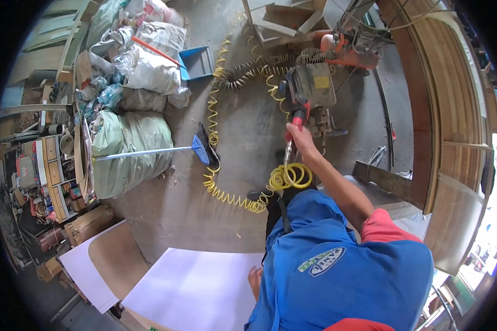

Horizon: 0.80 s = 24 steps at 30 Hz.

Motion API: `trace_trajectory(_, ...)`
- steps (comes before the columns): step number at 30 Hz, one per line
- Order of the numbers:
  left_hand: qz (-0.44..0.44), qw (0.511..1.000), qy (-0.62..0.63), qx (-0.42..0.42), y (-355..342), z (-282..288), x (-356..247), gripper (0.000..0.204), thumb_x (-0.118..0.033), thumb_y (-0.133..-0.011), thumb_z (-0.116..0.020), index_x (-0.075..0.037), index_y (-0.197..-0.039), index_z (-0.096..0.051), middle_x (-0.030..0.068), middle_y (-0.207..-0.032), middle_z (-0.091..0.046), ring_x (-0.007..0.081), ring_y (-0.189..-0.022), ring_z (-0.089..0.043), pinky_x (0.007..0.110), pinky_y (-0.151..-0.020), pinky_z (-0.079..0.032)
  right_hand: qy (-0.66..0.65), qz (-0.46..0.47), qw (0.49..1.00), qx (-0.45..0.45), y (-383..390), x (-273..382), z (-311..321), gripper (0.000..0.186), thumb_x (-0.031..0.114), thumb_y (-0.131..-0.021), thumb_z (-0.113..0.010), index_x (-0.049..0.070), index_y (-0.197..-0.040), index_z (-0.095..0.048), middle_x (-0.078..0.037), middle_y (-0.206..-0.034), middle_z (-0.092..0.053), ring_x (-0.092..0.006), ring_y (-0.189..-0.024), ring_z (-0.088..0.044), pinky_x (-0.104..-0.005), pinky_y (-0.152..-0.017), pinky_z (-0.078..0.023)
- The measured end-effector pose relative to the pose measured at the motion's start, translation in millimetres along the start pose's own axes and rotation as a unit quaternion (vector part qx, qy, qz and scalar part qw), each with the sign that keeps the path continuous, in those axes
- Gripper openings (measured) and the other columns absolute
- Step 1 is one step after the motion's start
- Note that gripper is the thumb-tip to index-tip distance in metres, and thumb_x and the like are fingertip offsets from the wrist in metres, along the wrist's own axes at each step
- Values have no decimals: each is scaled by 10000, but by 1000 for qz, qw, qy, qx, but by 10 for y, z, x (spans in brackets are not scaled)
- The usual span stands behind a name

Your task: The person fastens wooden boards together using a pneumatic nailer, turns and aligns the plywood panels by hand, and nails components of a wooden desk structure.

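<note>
My right hand (298, 139) is stretched forward with its fingers wrapped round the red grip of an air nail gun (299, 117). The gun's dark head overlaps a dusty grey machine, so its outline is hard to make out. A metal fitting runs from the grip's near end to a coiled yellow air hose (291, 175). My left hand (254, 280) rests at the right edge of a large white panel (196, 289). Its fingers look extended, and the rest of it is hidden behind my blue apron (348, 265).
The yellow hose winds across the floor past a blue broom (201, 150) and a blue dustpan (197, 63). Stuffed sacks (132, 146) line the left. Beyond the gun stands the grey machine (321, 85), near an orange compressor (350, 55). Tall wooden boards (453, 110) lean at right.
</note>
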State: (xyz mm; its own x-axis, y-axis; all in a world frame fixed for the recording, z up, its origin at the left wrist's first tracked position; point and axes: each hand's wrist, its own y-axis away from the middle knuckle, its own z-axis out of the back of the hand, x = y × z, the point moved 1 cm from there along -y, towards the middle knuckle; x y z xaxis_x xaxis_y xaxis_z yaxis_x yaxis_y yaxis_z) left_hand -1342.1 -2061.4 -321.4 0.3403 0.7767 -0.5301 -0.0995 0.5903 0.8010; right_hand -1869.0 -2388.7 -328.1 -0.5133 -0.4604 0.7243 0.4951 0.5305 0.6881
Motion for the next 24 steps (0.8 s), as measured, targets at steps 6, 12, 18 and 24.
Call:
trace_trajectory(6,188,979,20,-73,629,-71,120,327,-137,-889,-547,-25,-1191,-605,85,-846,-641,137,-801,-619,268,-676,-493,378,135,904,-147,-930,634,52,429,431,-776,-632,45,-953,-567,-166,-874,-656,-350,-857,-650,-459,-757,-478)
trace_trajectory(12,247,961,44,-115,760,-14,-50,318,-139,-887,-548,-28,-1177,-616,87,-845,-643,137,-803,-621,271,-678,-493,507,215,795,-254,-2345,853,546,498,444,-764,-639,47,-1054,-563,-159,-955,-672,-352,-914,-645,-488,-843,-461)
trace_trajectory(18,268,952,53,-140,870,114,-174,310,-141,-884,-548,-31,-1163,-627,88,-845,-646,138,-805,-623,274,-680,-493,650,251,673,-249,-2833,806,921,476,437,-788,-658,67,-1063,-541,-131,-1019,-647,-339,-1013,-615,-528,-880,-428)
trace_trajectory(24,274,948,88,-138,994,39,-139,302,-143,-882,-549,-33,-1149,-638,90,-844,-648,138,-807,-624,276,-682,-493,659,264,660,-248,-2822,673,890,582,502,-822,-641,37,-1154,-527,-182,-1149,-569,-374,-1076,-557,-524,-872,-448)
